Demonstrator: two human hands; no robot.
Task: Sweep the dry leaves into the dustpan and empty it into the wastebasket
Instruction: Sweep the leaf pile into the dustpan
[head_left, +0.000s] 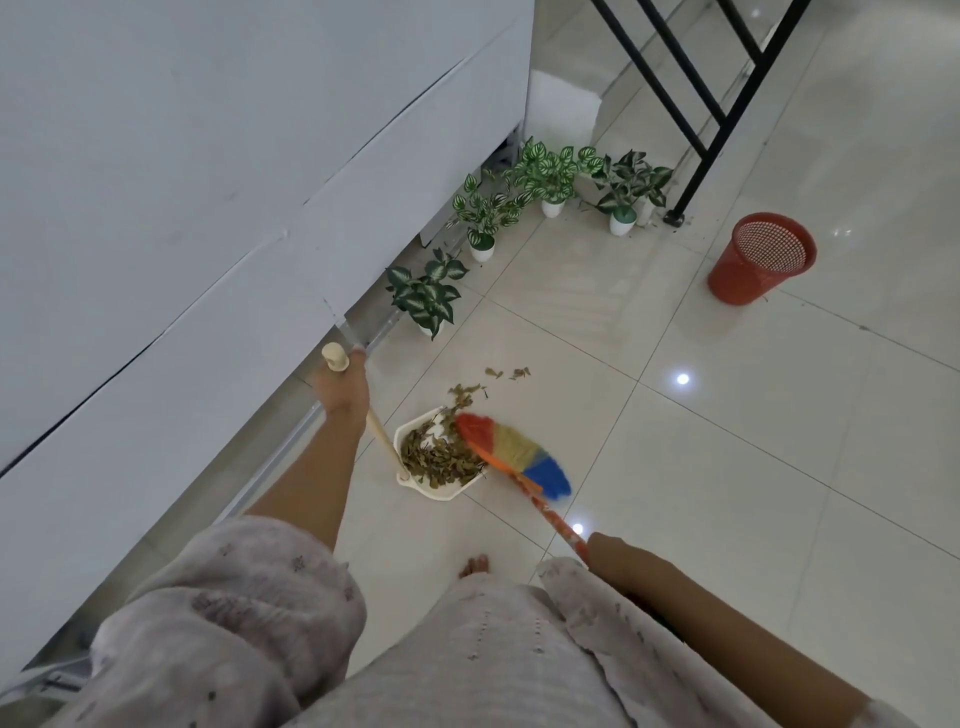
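A white dustpan (441, 492) sits on the tiled floor with a heap of dry brown leaves (436, 456) in it. More leaves (467, 394) lie at its mouth, and a few loose leaves (508, 372) rest just beyond. My left hand (340, 391) grips the dustpan's long wooden handle near its cream knob. My right hand (608, 556) grips the orange handle of a broom. The broom head (511, 452), striped red, yellow and blue, lies across the dustpan's right edge. A red mesh wastebasket (758, 258) stands upright at the far right.
A white wall panel (208, 208) runs along the left. Several small potted plants (483, 213) in white pots line its base. A black metal frame (691, 171) stands behind them. My bare toes (474, 565) show below the dustpan. Open tiled floor (779, 441) lies to the right.
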